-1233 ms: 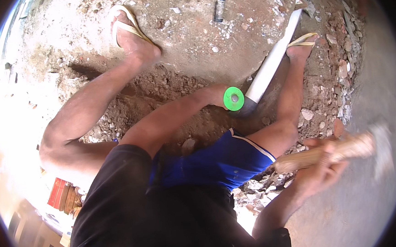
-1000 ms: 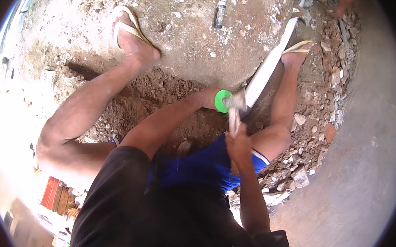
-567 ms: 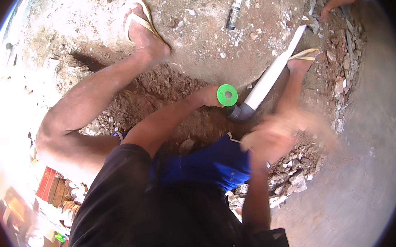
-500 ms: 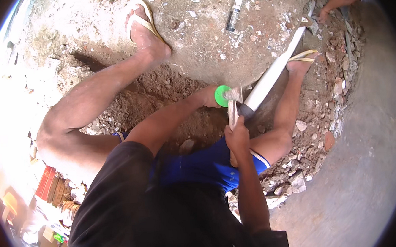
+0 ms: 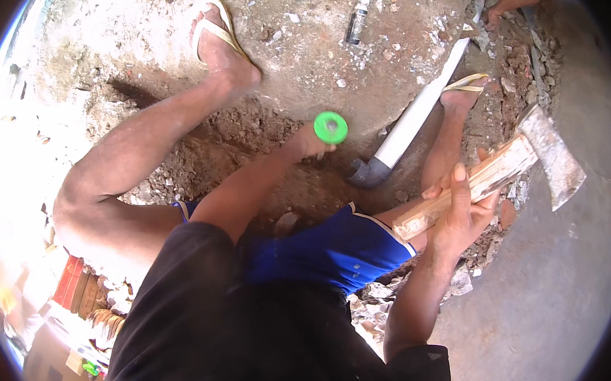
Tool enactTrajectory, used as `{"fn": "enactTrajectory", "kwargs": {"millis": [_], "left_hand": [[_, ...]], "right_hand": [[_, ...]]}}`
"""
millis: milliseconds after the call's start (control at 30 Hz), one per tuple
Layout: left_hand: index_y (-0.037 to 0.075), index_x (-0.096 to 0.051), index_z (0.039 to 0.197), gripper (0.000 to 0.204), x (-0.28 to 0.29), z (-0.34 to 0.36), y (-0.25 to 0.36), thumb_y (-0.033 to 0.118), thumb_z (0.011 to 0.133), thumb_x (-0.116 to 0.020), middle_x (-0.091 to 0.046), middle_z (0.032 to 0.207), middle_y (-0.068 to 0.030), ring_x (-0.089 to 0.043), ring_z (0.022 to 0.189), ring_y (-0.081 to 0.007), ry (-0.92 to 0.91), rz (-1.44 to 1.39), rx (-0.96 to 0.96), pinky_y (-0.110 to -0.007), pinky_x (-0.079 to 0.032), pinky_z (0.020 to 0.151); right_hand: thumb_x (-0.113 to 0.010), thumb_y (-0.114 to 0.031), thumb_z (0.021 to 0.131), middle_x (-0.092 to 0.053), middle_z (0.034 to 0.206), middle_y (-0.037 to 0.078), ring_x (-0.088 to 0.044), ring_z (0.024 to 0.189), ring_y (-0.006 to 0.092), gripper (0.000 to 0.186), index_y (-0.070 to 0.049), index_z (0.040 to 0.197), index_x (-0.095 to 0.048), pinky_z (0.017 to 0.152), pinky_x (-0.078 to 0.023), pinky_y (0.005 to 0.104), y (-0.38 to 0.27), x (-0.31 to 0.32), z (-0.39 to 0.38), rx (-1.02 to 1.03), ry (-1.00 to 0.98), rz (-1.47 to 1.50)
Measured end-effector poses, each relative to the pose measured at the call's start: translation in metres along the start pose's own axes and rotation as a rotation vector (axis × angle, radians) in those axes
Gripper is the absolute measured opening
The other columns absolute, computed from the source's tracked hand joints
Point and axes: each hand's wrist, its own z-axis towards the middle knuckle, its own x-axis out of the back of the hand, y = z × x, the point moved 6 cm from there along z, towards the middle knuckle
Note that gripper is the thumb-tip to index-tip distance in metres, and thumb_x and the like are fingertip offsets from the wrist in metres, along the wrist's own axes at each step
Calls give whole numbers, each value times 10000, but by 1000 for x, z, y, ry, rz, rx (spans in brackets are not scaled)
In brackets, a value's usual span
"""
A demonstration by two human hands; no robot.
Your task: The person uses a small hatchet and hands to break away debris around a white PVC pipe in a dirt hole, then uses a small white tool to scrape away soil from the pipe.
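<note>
Right of the pipe (image 5: 422,109), the right hand (image 5: 456,212) grips a likely head-heavy hatchet (image 5: 521,153), best held low on its handle (image 5: 492,171); left of the pipe, the left hand (image 5: 305,142) clasps a probably stiff green-topped tool (image 5: 331,127), best held under its disc (image 5: 340,133).

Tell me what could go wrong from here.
The axe in the right hand could miss and strike the bare left hand holding the green-topped tool. A stray blow might also crack the dark elbow or white pipe close by. Chips could hit the sandalled right foot.
</note>
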Motion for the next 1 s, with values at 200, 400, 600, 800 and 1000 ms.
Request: {"fn": "enactTrajectory", "kwargs": {"millis": [200, 400, 600, 800, 1000], "left_hand": [[102, -633, 1217, 472, 13, -45, -21, 333, 827, -761, -684, 1178, -100, -636, 1119, -249, 138, -120, -142, -361, -477, 1030], [64, -654, 1097, 387, 75, -71, 37, 188, 769, -819, -698, 1101, -98, -664, 1017, -235, 321, 99, -98, -366, -525, 908], [66, -650, 1096, 383, 107, -79, 51, 208, 782, -817, -715, 1035, -73, -676, 973, -206, 236, 113, -117, -358, -525, 898], [84, -648, 1077, 356, 63, -91, 63, 217, 799, -825, -720, 985, -40, -678, 961, -184, 179, -63, -119, -354, -514, 925], [66, -644, 1117, 409, 42, -73, 44, 272, 801, -800, -693, 1098, -97, -651, 1032, -249, 193, 15, -88, -381, -501, 955]], "right_hand": [[-695, -75, 907, -558, 697, 64, -535, 505, 119, 493, 60, 1309, -442, 457, -460, 235, 65, 20, -44, -220, -76, -57], [-653, -4, 922, -588, 839, 86, -547, 565, 92, 434, 79, 1286, -432, 496, -478, 225, 90, 52, -92, -373, -39, -103], [-650, -23, 921, -561, 766, 64, -542, 534, 109, 423, 47, 1292, -460, 491, -476, 239, 103, 53, -97, -405, -64, -15], [-650, -24, 926, -548, 759, 45, -535, 539, 103, 414, 46, 1287, -459, 491, -480, 240, 111, 44, -93, -432, -114, 56], [-646, -28, 928, -548, 732, 43, -535, 529, 106, 415, 30, 1295, -462, 482, -476, 244, 116, 41, -98, -467, -131, 54]]}}
